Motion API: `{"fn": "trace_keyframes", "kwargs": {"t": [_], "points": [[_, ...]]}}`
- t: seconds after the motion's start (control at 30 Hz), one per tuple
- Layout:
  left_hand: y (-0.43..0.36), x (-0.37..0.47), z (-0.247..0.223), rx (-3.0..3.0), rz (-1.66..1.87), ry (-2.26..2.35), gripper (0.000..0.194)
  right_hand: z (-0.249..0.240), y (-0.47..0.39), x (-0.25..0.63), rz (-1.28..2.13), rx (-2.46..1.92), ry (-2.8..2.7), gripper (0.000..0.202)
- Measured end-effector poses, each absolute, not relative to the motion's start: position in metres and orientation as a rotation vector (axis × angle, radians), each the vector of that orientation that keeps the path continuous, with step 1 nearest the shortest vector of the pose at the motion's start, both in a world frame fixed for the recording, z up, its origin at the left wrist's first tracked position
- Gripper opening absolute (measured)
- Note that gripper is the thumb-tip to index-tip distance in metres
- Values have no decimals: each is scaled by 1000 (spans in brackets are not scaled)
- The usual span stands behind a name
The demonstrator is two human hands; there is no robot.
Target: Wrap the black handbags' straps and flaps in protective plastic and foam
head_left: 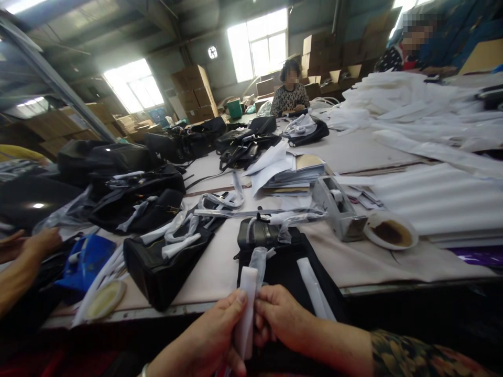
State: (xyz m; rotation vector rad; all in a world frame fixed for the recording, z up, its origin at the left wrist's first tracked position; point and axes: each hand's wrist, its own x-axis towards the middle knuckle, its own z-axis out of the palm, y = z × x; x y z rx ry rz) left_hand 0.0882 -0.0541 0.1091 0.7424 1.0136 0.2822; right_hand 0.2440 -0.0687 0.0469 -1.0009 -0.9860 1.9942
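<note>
At the bottom centre, my left hand (218, 324) grips a white foam strip (248, 283) upright, its thumb along the left edge. My right hand (285, 317) is closed at the strip's right edge, thumb and forefinger pinched together; its other fingers curl behind and are partly hidden. A strap in clear plastic (259, 259) runs down behind the strip to my right fingers. Under and beyond both hands lies a black bag (283, 262) with a rolled black part at its top. Another white strip (314, 288) rests on its right side.
A black bag with wrapped straps (165, 272) stands left, near a blue tape dispenser (86, 264) and a co-worker's hand (43, 243). To the right are a grey tape dispenser (338, 209), a round dish (411, 238) and white foam sheets (444, 199). Paper sheets (275, 175) lie behind.
</note>
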Motion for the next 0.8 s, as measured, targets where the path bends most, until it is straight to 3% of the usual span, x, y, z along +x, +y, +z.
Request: {"fn": "trace_keyframes", "kwargs": {"t": [0.27, 0.4, 0.53, 0.8], "points": [[-56, 94, 95, 738, 396, 1093, 53, 57, -66, 246, 1875, -1191, -1203, 39], [-56, 91, 90, 744, 363, 1160, 57, 66, -66, 251, 1361, -1353, -1712, 38], [-53, 90, 83, 770, 363, 1177, 62, 77, -66, 250, 806, -1550, -2336, 22], [-52, 89, 73, 848, 386, 1197, 64, 98, -68, 259, 532, -1408, -2573, 20]]}}
